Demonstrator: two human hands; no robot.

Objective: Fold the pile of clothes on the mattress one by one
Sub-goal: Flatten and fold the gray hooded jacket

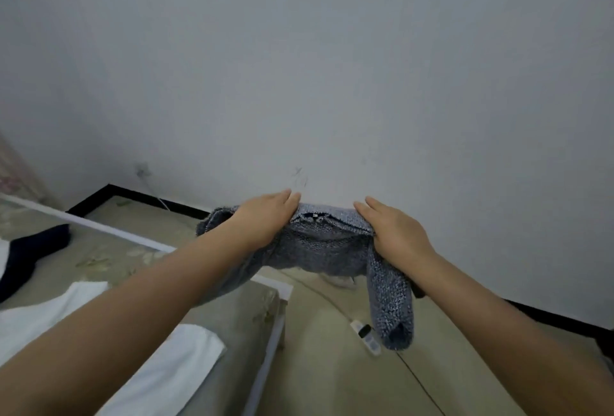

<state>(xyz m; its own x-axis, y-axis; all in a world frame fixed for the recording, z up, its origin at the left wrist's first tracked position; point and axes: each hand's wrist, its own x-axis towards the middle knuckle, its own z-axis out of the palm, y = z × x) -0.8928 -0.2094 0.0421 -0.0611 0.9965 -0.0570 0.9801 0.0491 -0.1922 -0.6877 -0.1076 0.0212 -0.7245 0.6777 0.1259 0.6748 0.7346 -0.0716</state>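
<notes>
No text, label, brand or number is legible on anything here.

Blue-grey knit sweater [319, 246] — bunched, held aloft between both hands, top edge stretched from one to the other. One sleeve dangling below the right hand — cuff lowest. Folded white garments [66, 312] on mattress [109, 249] under the left forearm; dark garment [33, 246] further left.

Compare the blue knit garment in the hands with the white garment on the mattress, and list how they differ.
The blue knit garment is held in the air over the floor by the left hand and right hand; the white garment lies on the mattress, untouched. The blue knit garment is speckled blue-grey and coarse; the white garment is plain and smooth. The blue one hangs bunched, one sleeve dangling; the white one lies flat. Both are clothes.
</notes>
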